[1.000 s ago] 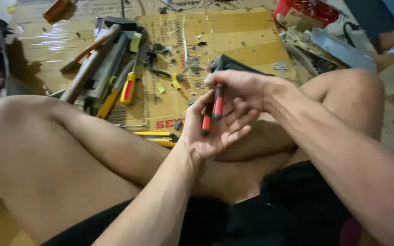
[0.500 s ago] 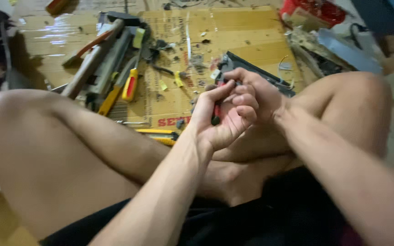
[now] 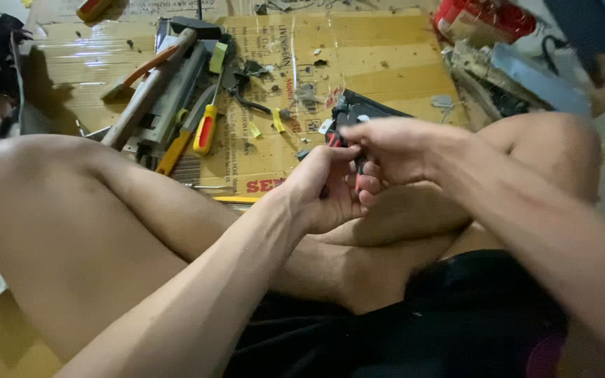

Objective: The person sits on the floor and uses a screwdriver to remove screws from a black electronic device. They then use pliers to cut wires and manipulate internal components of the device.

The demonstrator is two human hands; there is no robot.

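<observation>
Two hands close around a small red-and-black tool above crossed legs at frame centre.
The left hand [image 3: 323,189] cups the small red-and-black tool [image 3: 360,180]; the right hand [image 3: 393,147] pinches its top. A hammer [image 3: 155,77] and screwdriver [image 3: 206,126] lie upper left on cardboard [image 3: 379,56].

At the top of the frame the cardboard sheet [image 3: 358,56] looks matt brown paper, glossy where clear tape crosses it. The screwdriver [image 3: 205,129] at upper left has a smooth red and yellow plastic handle. Beside it the hammer [image 3: 150,89] shows a dull wooden shaft. The shorts [image 3: 414,329] at the bottom are matt black cloth.
</observation>
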